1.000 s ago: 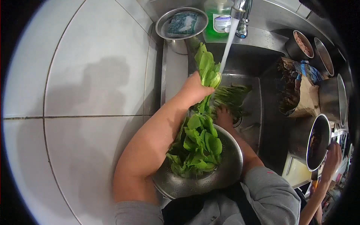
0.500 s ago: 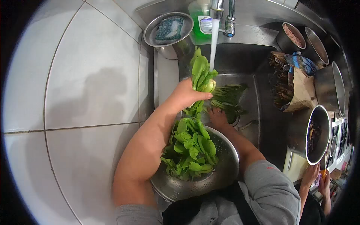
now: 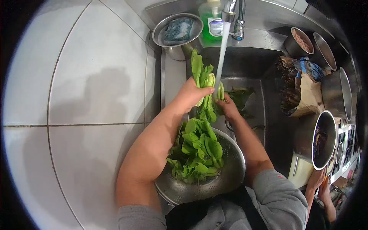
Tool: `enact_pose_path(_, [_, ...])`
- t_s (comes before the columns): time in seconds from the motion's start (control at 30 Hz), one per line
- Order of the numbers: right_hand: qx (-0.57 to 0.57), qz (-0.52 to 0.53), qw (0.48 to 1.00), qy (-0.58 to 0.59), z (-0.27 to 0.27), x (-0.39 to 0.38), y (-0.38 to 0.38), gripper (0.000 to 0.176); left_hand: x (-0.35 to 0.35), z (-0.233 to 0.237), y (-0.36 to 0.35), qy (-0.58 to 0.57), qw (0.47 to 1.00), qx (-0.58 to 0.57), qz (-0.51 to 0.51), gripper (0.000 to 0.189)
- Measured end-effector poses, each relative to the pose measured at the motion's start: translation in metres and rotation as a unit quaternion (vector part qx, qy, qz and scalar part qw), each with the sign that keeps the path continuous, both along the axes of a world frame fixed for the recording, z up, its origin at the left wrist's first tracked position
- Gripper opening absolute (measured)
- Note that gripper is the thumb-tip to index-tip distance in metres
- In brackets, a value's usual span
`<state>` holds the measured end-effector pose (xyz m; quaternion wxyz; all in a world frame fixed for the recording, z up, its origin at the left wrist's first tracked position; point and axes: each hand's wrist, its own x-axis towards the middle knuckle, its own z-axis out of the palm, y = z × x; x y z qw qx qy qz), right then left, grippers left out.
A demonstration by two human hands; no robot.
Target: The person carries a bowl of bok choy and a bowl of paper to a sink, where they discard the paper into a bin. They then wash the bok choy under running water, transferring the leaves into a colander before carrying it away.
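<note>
Sink [image 3: 249, 61]: 2 hands [image 3: 193, 94] [image 3: 229, 108] w/ greens [image 3: 208, 107], 1 colander [image 3: 234, 165]

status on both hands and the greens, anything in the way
Left grip closed on greens. Right grip on stems beside them. More leaves in colander. Water running near both grips, nothing seen blocking.

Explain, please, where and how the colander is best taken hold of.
Probably take the colander by its right rim, coming from the right: that curved edge is bare, while the leafy greens inside lie mostly toward the left.
</note>
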<state>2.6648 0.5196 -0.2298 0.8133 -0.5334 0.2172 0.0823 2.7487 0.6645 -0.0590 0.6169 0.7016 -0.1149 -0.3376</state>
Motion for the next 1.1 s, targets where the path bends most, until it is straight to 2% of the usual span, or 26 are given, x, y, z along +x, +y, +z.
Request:
enact_pose_path(0.03, [0.063, -0.013, 0.997, -0.04, 0.012, 0.002, 0.0, 0.045, 0.0, 0.001, 0.001, 0.014, 1.0, 0.01, 0.003, 0.029])
enact_pose_path(0.07, [0.064, -0.015, 0.997, -0.042, 0.023, 0.002, 0.0, 0.045, 0.0, 0.003, 0.001, 0.012, 1.0, 0.011, 0.0, 0.029])
enact_pose_path(0.13, [0.121, 0.049, 0.987, -0.093, 0.035, 0.002, 0.003, 0.044, 0.0, 0.008, 0.002, 0.132, 0.989, -0.046, 0.041, 0.031])
enact_pose_path(0.23, [0.162, 0.064, 0.982, -0.07, 0.04, 0.0, 0.015, 0.044, 0.0, 0.016, 0.002, 0.192, 0.978, -0.069, 0.042, 0.03])
enact_pose_path(0.37, [0.166, 0.1, 0.978, -0.08, 0.065, -0.005, 0.028, 0.048, 0.001, 0.014, 0.002, 0.181, 0.98, -0.083, 0.006, 0.037])
enact_pose_path(0.43, [-0.058, 0.178, 0.978, -0.095, 0.082, -0.004, 0.026, 0.05, 0.0, 0.019, 0.002, 0.195, 0.976, -0.099, 0.004, 0.039])
enact_pose_path(0.47, [-0.058, 0.177, 0.978, -0.096, 0.074, -0.002, 0.026, 0.05, 0.0, 0.018, 0.002, 0.194, 0.976, -0.099, 0.004, 0.039])
enact_pose_path(0.57, [-0.058, 0.262, 0.958, -0.096, 0.011, 0.003, 0.022, 0.051, 0.0, 0.016, 0.003, 0.153, 0.985, -0.081, -0.01, 0.039])
enact_pose_path(0.63, [-0.277, 0.373, 0.882, -0.075, -0.035, -0.002, 0.017, 0.048, 0.001, 0.018, 0.003, 0.162, 0.983, -0.088, 0.008, 0.039])
enact_pose_path(0.67, [-0.276, 0.375, 0.882, -0.076, -0.043, -0.005, 0.012, 0.048, 0.002, 0.018, 0.004, 0.161, 0.983, -0.087, 0.01, 0.039])
enact_pose_path(0.7, [-0.269, 0.25, 0.93, 0.017, -0.049, -0.009, 0.008, 0.044, 0.003, 0.017, 0.005, 0.16, 0.983, -0.09, -0.001, 0.04])
enact_pose_path(0.73, [-0.256, 0.119, 0.953, 0.111, -0.056, -0.013, 0.005, 0.04, 0.004, 0.016, 0.005, 0.161, 0.982, -0.095, -0.012, 0.04])
enact_pose_path(0.77, [-0.257, 0.123, 0.952, 0.114, -0.063, -0.015, 0.002, 0.04, 0.004, 0.014, 0.005, 0.158, 0.983, -0.095, -0.011, 0.042])
enact_pose_path(0.83, [-0.147, -0.12, 0.981, 0.043, -0.057, -0.012, -0.004, 0.033, 0.001, 0.012, 0.005, 0.14, 0.985, -0.103, -0.002, 0.042])
enact_pose_path(0.87, [-0.147, -0.122, 0.981, 0.041, -0.053, -0.009, -0.006, 0.033, 0.002, 0.014, 0.004, 0.117, 0.987, -0.11, 0.004, 0.043])
enact_pose_path(0.93, [0.071, -0.213, 0.969, 0.101, 0.011, -0.002, -0.001, 0.032, 0.002, 0.013, 0.006, 0.109, 0.988, -0.109, 0.002, 0.043])
enact_pose_path(0.97, [0.07, -0.215, 0.969, 0.097, 0.022, 0.0, 0.0, 0.032, 0.003, 0.013, 0.007, 0.104, 0.989, -0.109, 0.003, 0.044])
enact_pose_path(1.03, [0.308, -0.174, 0.935, 0.009, 0.041, 0.003, 0.003, 0.034, 0.003, 0.012, 0.008, 0.113, 0.987, -0.115, 0.003, 0.045])
enact_pose_path(1.07, [0.306, -0.176, 0.936, 0.008, 0.053, 0.005, 0.005, 0.034, 0.004, 0.011, 0.008, 0.126, 0.985, -0.119, 0.004, 0.046])
enact_pose_path(1.1, [0.378, -0.2, 0.904, 0.02, 0.07, 0.006, 0.01, 0.034, 0.002, 0.015, 0.008, 0.124, 0.985, -0.121, 0.003, 0.046])
